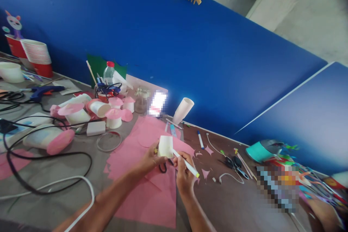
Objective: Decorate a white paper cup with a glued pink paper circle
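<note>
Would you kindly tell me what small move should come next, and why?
I'd suggest one short stroke on the white cup with the white marker. The right hand holds the marker like a pen, one end close to the cup's side, while the left hand holds the cup above the pink paper. Whether the marker touches it is hard to tell.
</note>
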`<state>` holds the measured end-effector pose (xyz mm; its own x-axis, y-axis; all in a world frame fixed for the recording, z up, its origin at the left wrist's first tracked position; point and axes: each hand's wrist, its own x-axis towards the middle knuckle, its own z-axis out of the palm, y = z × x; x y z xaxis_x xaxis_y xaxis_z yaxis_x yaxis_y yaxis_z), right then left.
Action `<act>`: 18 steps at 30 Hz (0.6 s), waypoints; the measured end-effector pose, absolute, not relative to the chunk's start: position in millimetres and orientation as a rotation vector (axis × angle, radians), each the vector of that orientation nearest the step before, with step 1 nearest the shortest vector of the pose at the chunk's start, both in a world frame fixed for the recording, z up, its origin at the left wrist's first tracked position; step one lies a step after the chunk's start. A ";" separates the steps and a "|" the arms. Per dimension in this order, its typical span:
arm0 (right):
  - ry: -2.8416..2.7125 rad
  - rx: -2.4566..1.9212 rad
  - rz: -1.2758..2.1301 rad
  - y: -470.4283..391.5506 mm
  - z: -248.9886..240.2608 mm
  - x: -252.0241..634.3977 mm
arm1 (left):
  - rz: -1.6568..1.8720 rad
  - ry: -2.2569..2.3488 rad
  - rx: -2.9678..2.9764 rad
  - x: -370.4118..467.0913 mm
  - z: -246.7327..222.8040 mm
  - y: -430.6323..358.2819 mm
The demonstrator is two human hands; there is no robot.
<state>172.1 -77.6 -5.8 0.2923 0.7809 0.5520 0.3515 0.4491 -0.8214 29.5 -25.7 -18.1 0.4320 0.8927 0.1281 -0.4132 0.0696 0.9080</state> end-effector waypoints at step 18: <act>-1.259 -1.155 0.416 -74.9 -6.6 172.0 | 1.038 0.565 1.098 28.7 -17.1 -25.9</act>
<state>172.0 -74.9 -6.6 0.3251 0.7906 0.5189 0.3256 0.4216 -0.8463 28.7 -25.9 -17.1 0.4403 0.8915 0.1065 -0.3946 0.0856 0.9148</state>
